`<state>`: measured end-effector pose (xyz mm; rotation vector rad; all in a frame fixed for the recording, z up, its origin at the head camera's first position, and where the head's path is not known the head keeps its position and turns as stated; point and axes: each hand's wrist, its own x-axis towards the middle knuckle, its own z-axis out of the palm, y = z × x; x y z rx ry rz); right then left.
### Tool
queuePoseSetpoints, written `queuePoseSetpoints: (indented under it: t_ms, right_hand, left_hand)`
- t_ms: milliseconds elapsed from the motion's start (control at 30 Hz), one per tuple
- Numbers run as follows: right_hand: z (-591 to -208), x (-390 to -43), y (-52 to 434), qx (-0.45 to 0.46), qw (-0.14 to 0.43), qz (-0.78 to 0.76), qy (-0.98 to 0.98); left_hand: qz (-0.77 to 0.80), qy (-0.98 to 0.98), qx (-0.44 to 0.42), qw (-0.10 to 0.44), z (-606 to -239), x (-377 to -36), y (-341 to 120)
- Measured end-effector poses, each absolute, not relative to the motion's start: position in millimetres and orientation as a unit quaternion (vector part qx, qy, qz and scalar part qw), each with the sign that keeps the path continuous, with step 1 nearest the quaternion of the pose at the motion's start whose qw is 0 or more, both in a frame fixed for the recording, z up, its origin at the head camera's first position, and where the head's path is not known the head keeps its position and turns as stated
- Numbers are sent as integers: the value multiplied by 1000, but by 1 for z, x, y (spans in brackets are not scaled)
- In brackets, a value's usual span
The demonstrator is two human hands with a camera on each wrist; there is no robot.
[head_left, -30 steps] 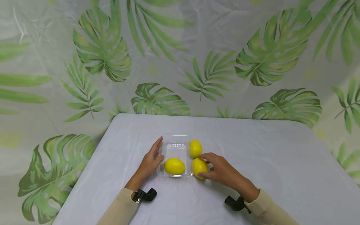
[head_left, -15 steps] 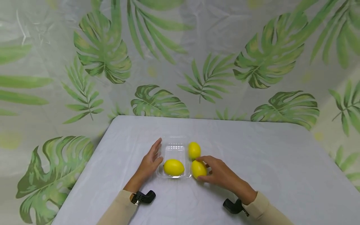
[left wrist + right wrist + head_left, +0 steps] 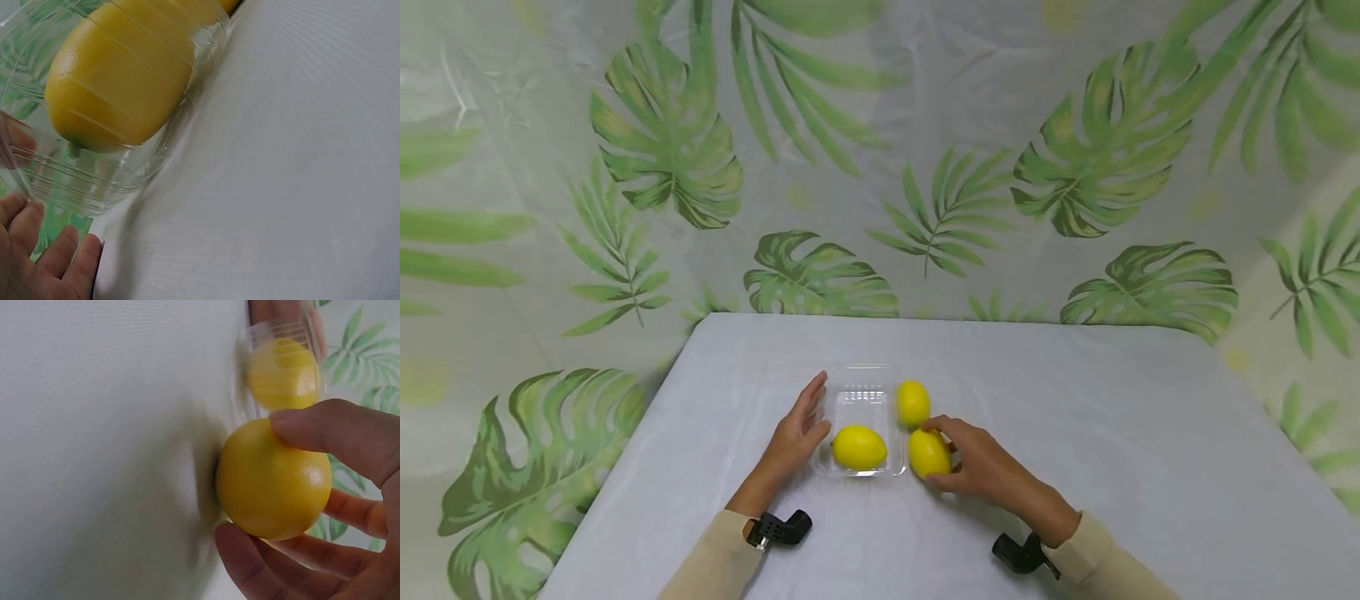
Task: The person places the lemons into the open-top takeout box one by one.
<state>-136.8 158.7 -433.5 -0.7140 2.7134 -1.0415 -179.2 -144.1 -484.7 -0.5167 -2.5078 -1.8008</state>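
A: What does the right hand [image 3: 981, 467] hold?
B: Its thumb and fingers curl around a lemon [image 3: 928, 452] on the white table [image 3: 1112, 433], just right of the clear plastic tray [image 3: 860, 398].
A: And the left hand [image 3: 796, 432]?
B: Fingers straight, flat against the tray's left wall; a second lemon [image 3: 859, 447] lies inside.

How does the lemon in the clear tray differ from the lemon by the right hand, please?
The lemon in the tray lies inside the clear tray, while the gripped lemon sits on the table just outside it. No hand holds the lemon in the tray: the left hand rests open against the tray's side, whereas the right hand curls round the gripped lemon. Both are yellow and much alike in size.
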Motion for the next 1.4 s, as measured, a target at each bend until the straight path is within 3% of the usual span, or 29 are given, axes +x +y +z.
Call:
queuePoseSetpoints:
  t_ms: [233, 667, 1133, 1400]
  right_hand:
    - [-439, -134, 159, -252, 69, -351, 899]
    - [-422, -140, 165, -255, 3, -369, 894]
    - [-402, -151, 141, -277, -43, -368, 886]
    - [-396, -162, 116, -323, -58, -358, 874]
  left_hand:
    - [-576, -802, -156, 14, -484, -171, -145]
    - [-582, -794, -175, 3, -453, -164, -137]
    - [-576, -798, -177, 10, -487, -182, -140]
    - [-579, -797, -171, 12, -475, -174, -140]
